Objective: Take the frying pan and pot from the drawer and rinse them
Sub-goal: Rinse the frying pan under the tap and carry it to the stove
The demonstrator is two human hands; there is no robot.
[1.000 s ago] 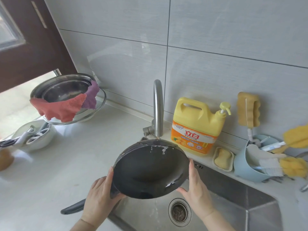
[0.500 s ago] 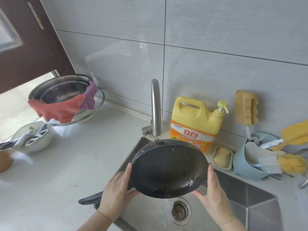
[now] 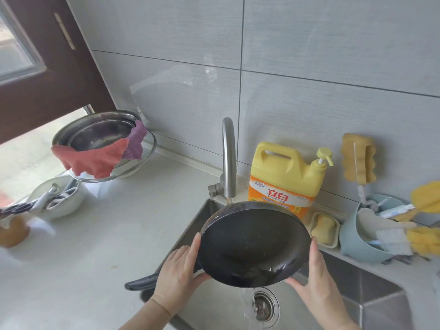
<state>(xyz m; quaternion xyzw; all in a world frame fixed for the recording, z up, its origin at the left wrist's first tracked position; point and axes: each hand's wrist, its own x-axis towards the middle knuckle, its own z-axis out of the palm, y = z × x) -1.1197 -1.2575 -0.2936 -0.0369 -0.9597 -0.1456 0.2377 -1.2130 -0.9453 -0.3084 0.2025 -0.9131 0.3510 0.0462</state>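
- the frying pan (image 3: 254, 244) is held tilted over the sink (image 3: 371, 291), just under the tap (image 3: 228, 160).
- the left hand (image 3: 177, 279) grips the pan's left edge, fingers curled round it where the handle (image 3: 140, 283) sticks out over the table (image 3: 100, 246).
- the right hand (image 3: 314, 279) holds the right edge, fingers straight up along the rim, thumb under it.
- water runs off the pan's low edge toward the drain (image 3: 263, 306).
- the soap bottle (image 3: 285, 177) stands close behind the pan.
- the table on the left has open room; bowls with cloths (image 3: 104, 148) sit far back.
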